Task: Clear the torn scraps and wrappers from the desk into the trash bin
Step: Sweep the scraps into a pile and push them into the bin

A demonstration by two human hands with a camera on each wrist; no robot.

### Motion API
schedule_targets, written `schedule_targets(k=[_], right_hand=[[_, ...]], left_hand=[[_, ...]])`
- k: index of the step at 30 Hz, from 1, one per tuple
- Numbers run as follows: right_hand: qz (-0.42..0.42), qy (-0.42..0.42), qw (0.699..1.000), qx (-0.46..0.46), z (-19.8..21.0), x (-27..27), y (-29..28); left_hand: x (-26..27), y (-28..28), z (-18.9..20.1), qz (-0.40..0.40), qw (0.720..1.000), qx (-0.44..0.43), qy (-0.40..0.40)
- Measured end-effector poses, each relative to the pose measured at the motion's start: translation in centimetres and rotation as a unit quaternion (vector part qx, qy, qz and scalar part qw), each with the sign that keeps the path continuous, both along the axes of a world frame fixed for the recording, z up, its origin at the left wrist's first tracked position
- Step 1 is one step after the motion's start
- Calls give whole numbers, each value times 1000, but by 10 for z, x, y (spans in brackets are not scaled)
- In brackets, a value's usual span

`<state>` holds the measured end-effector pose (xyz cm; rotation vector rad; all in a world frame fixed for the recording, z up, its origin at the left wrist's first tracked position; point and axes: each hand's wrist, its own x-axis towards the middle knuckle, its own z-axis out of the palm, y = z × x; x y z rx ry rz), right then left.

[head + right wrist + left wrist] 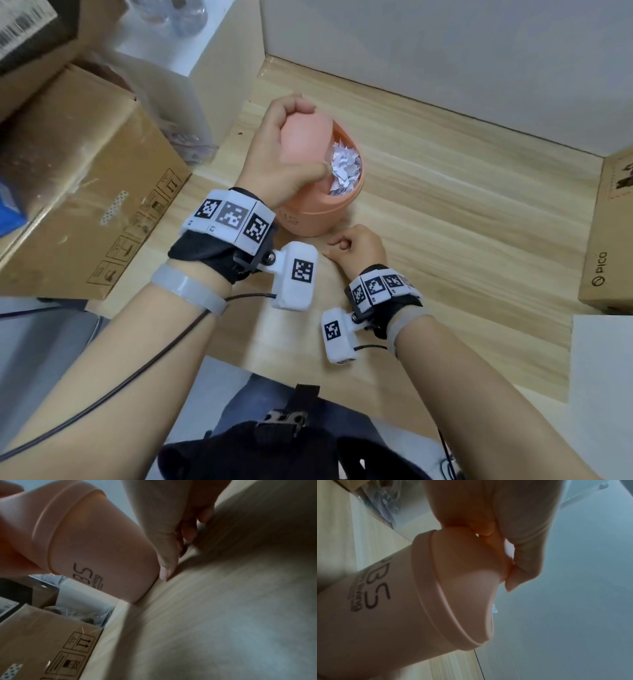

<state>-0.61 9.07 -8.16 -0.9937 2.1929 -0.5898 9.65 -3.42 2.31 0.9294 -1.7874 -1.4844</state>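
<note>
Bare forearms reach out from the body, each wrist strapped with a black band carrying white blocks printed with square black-and-white codes. Left hand (274, 161) sits on top of the trash bin (322, 216), fingers curled over the smooth, rounded peach lid (301, 144) and gripping it tilted up; the thumb tip lies at the edge of the opening. Just beyond that thumb, torn scraps (344, 169) of crumpled white paper fill the bin's mouth, jagged and heaped. Round matte plastic forms the bin's wall, with a raised band below the rim and dark lettering on the side; it stands upright on the desk (462, 212), a pale wood-grain surface. Right hand (356, 248) rests on the desk close beside the bin's base, fingers loosely curled with nothing in them. Left of the left-hand knuckles stands a scuffed cardboard box (82, 192) with printed handling symbols.
</note>
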Motion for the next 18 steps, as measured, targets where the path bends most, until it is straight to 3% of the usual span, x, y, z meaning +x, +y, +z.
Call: schedule_targets(k=[6, 9, 12, 14, 16, 18], right_hand=[[72, 82, 993, 48, 3, 4, -4], [93, 74, 991, 60, 8, -2, -3], [-39, 5, 998, -52, 35, -21, -5], [-106, -2, 979, -176, 65, -33, -13], [-106, -2, 964, -245, 95, -40, -25], [-48, 6, 969, -241, 115, -41, -38]], left_hand=[[0, 0, 1, -4, 1000, 5, 2], [0, 2, 4, -2, 1000, 9, 0], [0, 4, 7, 8, 1000, -1, -11], [1, 6, 8, 15, 1000, -12, -21], [0, 8, 8, 14, 1000, -5, -19], [0, 9, 6, 11, 1000, 9, -16]])
